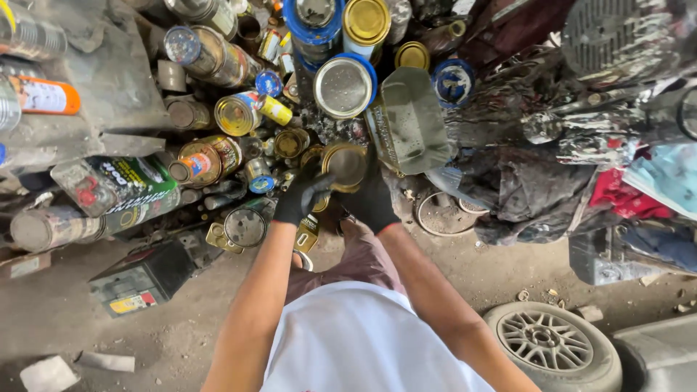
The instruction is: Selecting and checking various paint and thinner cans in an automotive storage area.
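Observation:
Both my hands wear black gloves and meet over a round, gold-coloured tin can (347, 164) lying in a heap of cans. My left hand (302, 194) grips the can's left rim with fingers curled. My right hand (372, 201) holds it from the lower right. The can's open end faces up toward me. Small brass-coloured tins (290, 143) lie just to its left, and a dented grey rectangular metal container (410, 123) sits just to its right.
Several tins and paint cans (345, 86) crowd the ground ahead. A dark car battery (141, 279) lies at lower left, a wheel with tyre (552, 345) at lower right. Dirty cloth and bags (530, 189) are piled on the right. An orange-capped spray can (45, 95) lies far left.

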